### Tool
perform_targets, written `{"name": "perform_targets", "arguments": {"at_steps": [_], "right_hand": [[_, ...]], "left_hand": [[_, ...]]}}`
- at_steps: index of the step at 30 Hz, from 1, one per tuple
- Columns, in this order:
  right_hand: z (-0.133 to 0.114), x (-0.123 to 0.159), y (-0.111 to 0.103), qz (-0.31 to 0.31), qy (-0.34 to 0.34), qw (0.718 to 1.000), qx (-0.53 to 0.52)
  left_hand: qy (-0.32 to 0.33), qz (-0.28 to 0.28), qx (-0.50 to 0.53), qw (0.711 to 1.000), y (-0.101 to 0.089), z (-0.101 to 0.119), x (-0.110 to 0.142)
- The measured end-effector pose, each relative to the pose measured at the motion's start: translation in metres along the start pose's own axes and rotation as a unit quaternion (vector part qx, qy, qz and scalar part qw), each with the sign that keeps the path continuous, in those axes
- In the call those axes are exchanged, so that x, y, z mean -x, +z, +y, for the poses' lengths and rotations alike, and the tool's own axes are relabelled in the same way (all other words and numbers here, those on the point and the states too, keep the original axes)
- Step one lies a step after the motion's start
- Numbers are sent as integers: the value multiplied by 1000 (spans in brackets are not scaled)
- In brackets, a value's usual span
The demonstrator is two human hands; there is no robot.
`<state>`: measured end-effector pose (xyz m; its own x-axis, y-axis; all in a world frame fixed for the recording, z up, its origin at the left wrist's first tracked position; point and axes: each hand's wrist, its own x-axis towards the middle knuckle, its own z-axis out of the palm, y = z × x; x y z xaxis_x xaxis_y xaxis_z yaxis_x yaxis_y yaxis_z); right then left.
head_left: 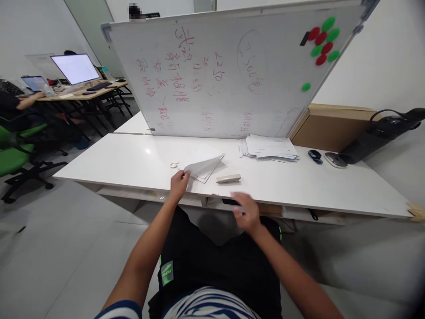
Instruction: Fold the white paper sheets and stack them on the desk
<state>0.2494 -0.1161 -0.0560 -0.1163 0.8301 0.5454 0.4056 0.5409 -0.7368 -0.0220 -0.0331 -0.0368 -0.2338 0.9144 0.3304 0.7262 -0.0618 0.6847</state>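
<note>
My left hand (179, 183) pinches the near corner of some white paper sheets (206, 167) on the white desk. The top sheet is lifted and curls over the ones beneath. In front of the desk edge, my right hand (247, 212) hangs in the air with thumb and fingers apart, holding nothing. A light beige stapler (229, 179) lies on the desk between the sheets and my right hand, touched by neither. Left of the sheets rests a small white ring-shaped item (174, 165), too small to name.
A whiteboard (212, 79) with red writing and magnets stands behind the desk (133, 155). To the right are a paper stack (268, 147), a watch (314, 156), a mouse (335, 160), a cardboard box (332, 126) and a dark bottle (375, 137). Another person sits far left.
</note>
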Motion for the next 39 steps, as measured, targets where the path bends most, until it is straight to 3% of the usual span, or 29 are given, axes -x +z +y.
{"name": "perform_targets", "arguments": {"at_steps": [2,3,5,7,8,10,12,14,17,20,25,28,30,33,39], "right_hand": [[-35,31,10,-32,88,982,-166],[-49,41,13,-40,152,952,-263],[-69,50,11,-61,259,862,-431],[-76,46,3,-76,324,782,-526],[-76,43,-2,-88,348,757,-546],[-72,40,-8,-116,397,733,-540],[-65,43,-6,-108,446,743,-486],[-58,54,0,-46,467,777,-419],[-43,76,4,42,456,824,-335],[-27,94,-8,125,457,846,-244],[-16,108,-28,250,454,837,-175],[-22,111,-30,257,456,832,-182],[-27,114,-30,239,461,836,-176],[-32,117,-30,221,469,840,-161],[-24,124,-26,214,487,833,-151]], "left_hand": [[38,89,11,995,-15,8,22],[82,119,10,989,-22,13,37],[204,133,6,970,-33,23,68],[370,44,2,928,-39,33,98],[436,-8,0,900,-40,37,110],[517,-93,-9,851,-37,44,130],[555,-147,-16,819,-32,49,143],[578,-177,-21,797,-26,51,149],[588,-185,-34,787,-19,51,145],[540,-178,-70,820,-10,43,115],[341,-175,-175,907,6,15,14],[282,-193,-200,918,10,1,-34],[263,-231,-206,914,11,-4,-50],[250,-249,-204,913,12,-5,-53],[258,-203,-224,918,10,-3,-39]]}}
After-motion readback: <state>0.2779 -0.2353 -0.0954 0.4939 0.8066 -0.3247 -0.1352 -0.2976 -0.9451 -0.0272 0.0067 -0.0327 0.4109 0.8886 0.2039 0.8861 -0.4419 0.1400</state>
